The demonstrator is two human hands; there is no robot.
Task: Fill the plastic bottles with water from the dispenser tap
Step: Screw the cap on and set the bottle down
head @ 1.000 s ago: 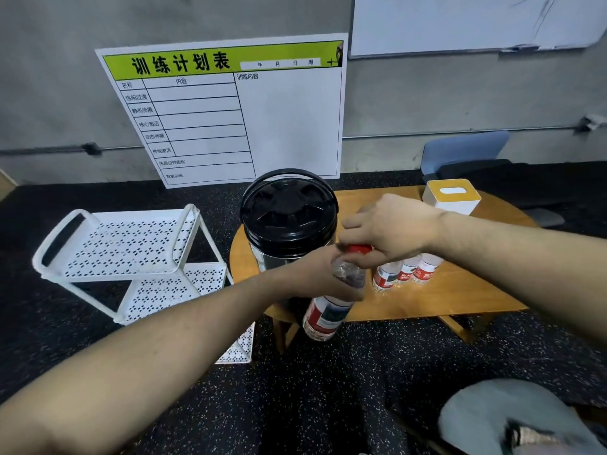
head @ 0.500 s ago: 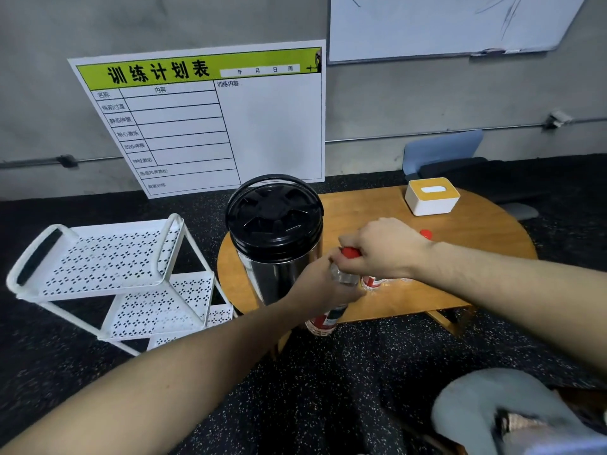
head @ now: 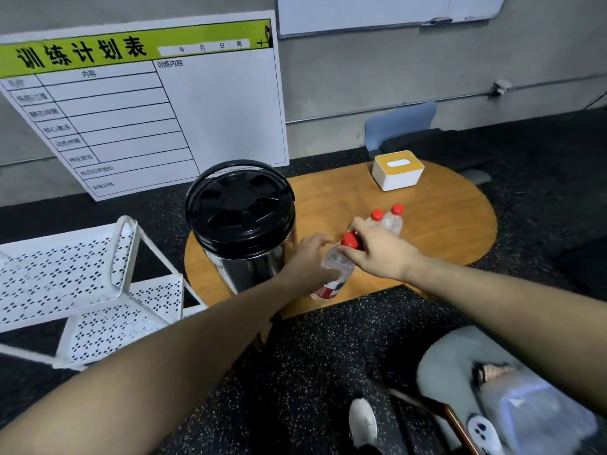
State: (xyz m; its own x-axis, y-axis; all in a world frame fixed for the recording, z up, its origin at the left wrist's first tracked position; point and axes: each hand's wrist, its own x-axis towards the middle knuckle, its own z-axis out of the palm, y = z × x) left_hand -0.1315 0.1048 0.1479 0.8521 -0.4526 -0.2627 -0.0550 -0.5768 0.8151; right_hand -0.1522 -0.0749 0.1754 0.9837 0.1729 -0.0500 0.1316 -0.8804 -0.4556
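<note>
The right hand is pinching the red cap of a plastic bottle at the table's six o'clock edge, right of the dispenser. The left hand is reaching behind it, its fingers too hidden to tell. The thin bottle probably dents easily, so gripping its middle seems wiser.

Around the dispenser, a white rack is crowding its left side, and two capped bottles are standing near its right. Farther right and behind, bare tabletop is lying open up to a tissue box.
</note>
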